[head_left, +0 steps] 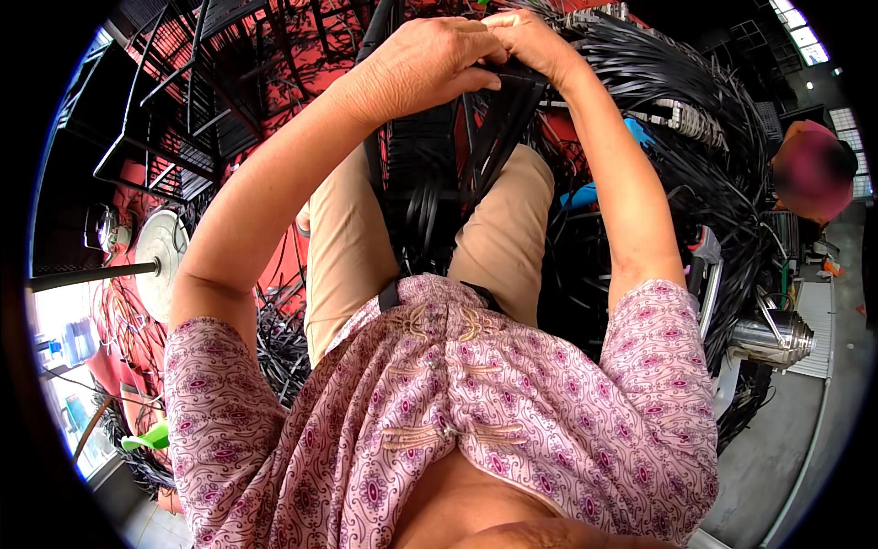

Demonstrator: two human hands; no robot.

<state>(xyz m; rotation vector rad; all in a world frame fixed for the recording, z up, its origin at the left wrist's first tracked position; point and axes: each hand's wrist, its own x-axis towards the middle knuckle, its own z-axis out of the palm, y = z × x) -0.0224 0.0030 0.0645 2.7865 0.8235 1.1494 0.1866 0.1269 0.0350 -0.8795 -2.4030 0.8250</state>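
At the top of the head view my left hand (430,59) and my right hand (533,44) meet over a black frame (422,146) standing between my knees. Both have bent fingers closed close together at the frame's upper edge. What they pinch is hidden behind the fingers, dark against dark. Black flat strips (498,137) run down from just beneath the hands along the frame's right side. More strips hang in the frame's middle, in front of my lap.
A big bundle of black strips (668,82) lies at the right, with a blue piece (581,196) near my right knee. Black racks (174,110) stand at the left above a white disc (163,265). A metal pot (773,340) and another person (812,172) are far right.
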